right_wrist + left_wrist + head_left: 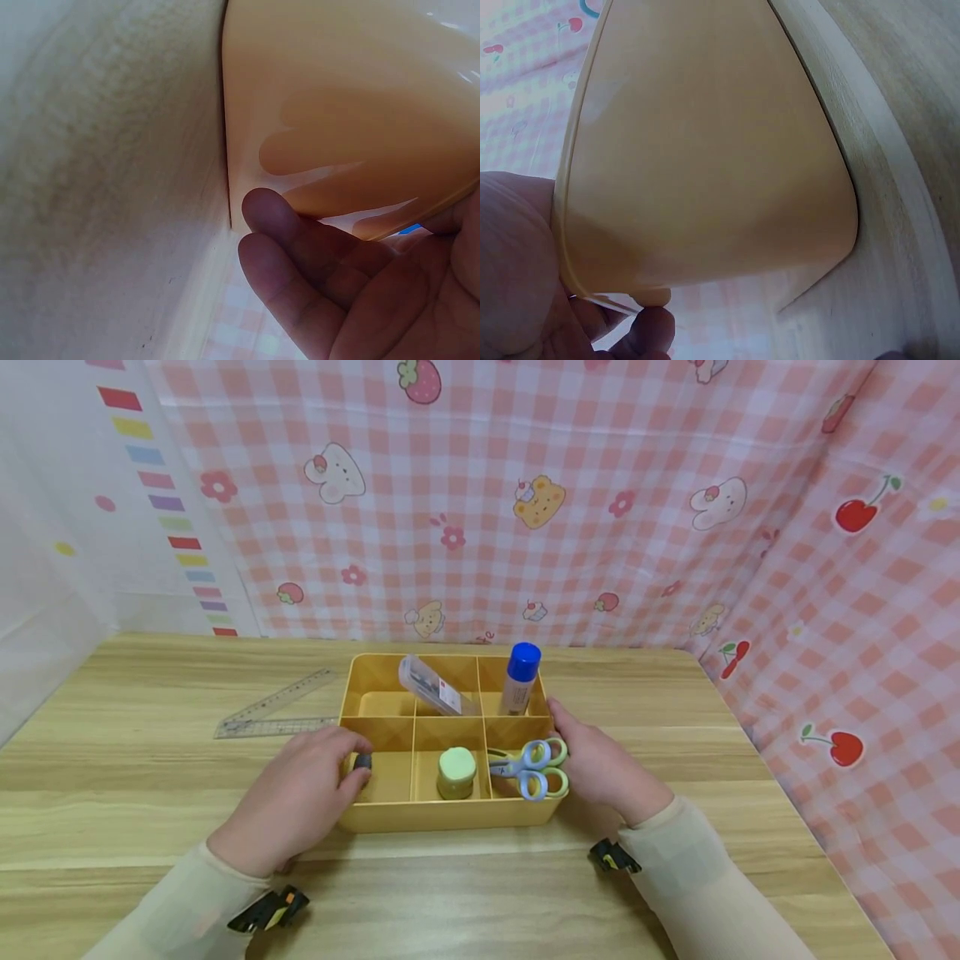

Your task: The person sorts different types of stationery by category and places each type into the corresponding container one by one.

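- A clear triangular ruler lies flat on the wooden table to the left of the yellow organiser tray, apart from it; pink checked cloth hangs behind and to the right.
- Nothing lies between the hands and the tray; each hand is already on an end wall.
- Counted: one tray with six compartments in two rows of three, one ruler, one pair of scissors, one glue stick, one clear case, one green-lidded round pot, one small dark item.
- The tray sits at the table's middle, yellow plastic with thin dividers. The case leans across the back left and back middle cells, the blue-capped glue stick stands tilted in the back right, the pot is in the front middle, the scissors lie in the front right.
- The left hand holds the tray's left end, thumb hooked over the rim by the dark item, fingers beneath the wall in the left wrist view.
- The right hand grips the right end, thumb at the rim beside the scissor handles, fingers curled under the wall.
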Demonstrator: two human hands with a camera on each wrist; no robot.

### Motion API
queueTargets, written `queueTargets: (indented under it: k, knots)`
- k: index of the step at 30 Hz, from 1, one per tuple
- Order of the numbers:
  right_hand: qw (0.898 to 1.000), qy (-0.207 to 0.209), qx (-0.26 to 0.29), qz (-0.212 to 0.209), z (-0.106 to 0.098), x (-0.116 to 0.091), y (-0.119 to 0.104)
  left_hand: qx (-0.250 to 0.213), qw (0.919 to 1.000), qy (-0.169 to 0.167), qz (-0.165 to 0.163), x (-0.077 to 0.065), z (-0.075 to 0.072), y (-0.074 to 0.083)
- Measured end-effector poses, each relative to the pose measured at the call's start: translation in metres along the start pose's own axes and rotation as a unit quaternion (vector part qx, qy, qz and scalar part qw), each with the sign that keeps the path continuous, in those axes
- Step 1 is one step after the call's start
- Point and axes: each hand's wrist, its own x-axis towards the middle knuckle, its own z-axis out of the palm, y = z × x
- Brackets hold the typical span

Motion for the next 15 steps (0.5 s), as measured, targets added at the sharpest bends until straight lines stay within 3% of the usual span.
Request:
queueTargets:
  k: [8,15]
  knots:
    - [1.000,0.008,-0.003,-0.010,0.001,0.000,0.003,-0.012,0.9999,0.004,0.004,-0.007,-0.006,-0.004]
    - [1.000,0.009,-0.012,-0.017,0.002,0.001,0.006,-0.033,0.9982,-0.044,-0.023,-0.015,-0.013,-0.012]
